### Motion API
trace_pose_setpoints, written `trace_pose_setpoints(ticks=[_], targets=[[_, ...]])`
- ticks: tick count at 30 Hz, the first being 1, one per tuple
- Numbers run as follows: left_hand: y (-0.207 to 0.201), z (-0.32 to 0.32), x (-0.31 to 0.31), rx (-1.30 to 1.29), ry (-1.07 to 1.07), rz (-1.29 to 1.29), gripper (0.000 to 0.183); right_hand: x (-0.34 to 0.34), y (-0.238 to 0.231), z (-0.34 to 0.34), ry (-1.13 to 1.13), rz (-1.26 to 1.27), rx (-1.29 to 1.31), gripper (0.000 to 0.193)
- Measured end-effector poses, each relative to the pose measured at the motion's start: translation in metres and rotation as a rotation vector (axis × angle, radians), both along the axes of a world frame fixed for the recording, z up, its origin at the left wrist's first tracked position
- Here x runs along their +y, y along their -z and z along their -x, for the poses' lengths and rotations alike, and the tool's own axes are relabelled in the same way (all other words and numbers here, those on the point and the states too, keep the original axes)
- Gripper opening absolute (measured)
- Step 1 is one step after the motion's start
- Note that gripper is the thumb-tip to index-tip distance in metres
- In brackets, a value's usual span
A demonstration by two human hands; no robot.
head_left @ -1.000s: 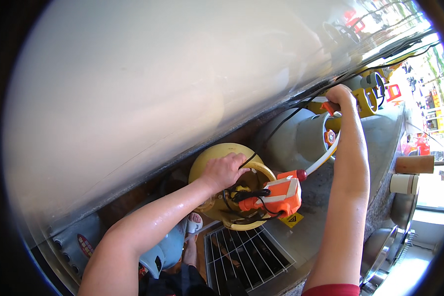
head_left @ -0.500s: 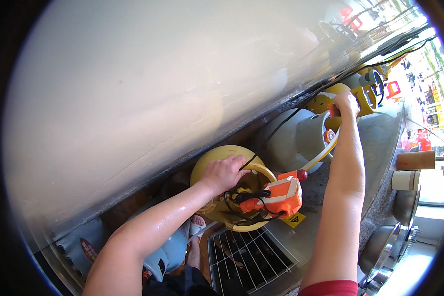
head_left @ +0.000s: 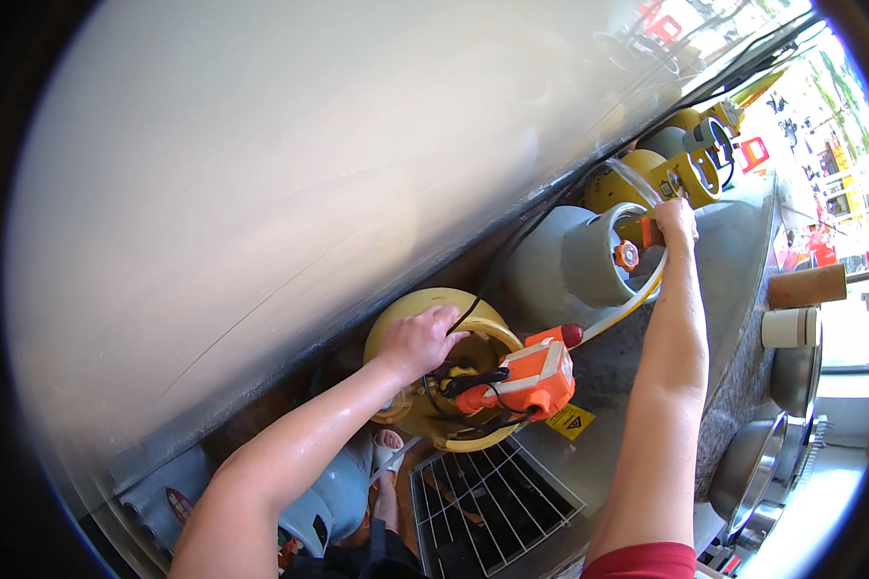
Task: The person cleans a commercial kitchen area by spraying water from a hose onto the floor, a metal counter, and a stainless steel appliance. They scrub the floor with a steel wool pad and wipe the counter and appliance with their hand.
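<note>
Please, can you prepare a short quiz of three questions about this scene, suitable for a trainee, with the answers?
1. Multiple choice: which hand touches the collar of the nearest yellow gas cylinder?
A left
B right
C neither

2. True or false: the person's two hands are touching each other.

3. Fill in: on the grey gas cylinder just beyond that yellow one, the valve knob is ____ in colour.

Key:
1. A: the left hand.
2. False: the right hand is apart from it, at the far end of the pale hose.
3. Orange.
</note>
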State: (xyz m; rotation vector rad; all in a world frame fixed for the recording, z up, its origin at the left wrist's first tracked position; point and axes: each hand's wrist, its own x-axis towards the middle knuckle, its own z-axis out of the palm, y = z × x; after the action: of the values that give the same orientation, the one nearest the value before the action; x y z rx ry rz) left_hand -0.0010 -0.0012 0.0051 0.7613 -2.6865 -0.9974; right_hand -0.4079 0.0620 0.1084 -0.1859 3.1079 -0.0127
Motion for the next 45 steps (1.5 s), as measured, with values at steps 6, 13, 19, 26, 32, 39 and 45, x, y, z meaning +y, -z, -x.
trace_pose_setpoints(ticks=[6,13,19,26,32,39,45], targets=[[-0.005,0.001,0.001,-0.029,-0.004,0.019,0.031,0.056,-0.011,0.03,0.001,0.006,0.004,0.035],[-0.008,0.004,0.002,0.001,0.015,0.072,0.028,0.108,-0.013,0.037,0.005,-0.051,-0.046,0.031],[-0.006,0.007,0.002,0.012,0.03,0.034,0.023,0.143,-0.001,0.024,0.1,-0.027,-0.12,0.033],[-0.008,0.008,0.003,0.014,0.037,0.05,0.021,0.171,0.062,-0.001,0.289,0.09,-0.237,0.03],[-0.01,0.009,0.004,0.012,0.041,0.055,0.021,0.192,0.139,-0.038,0.544,0.355,-0.36,0.028],[-0.008,0.01,0.004,0.005,0.055,0.086,0.02,0.213,0.21,-0.084,0.828,0.585,-0.255,0.028],[-0.006,0.01,0.006,-0.028,0.015,-0.006,0.02,0.231,0.235,-0.086,0.884,0.716,-0.201,0.031]])
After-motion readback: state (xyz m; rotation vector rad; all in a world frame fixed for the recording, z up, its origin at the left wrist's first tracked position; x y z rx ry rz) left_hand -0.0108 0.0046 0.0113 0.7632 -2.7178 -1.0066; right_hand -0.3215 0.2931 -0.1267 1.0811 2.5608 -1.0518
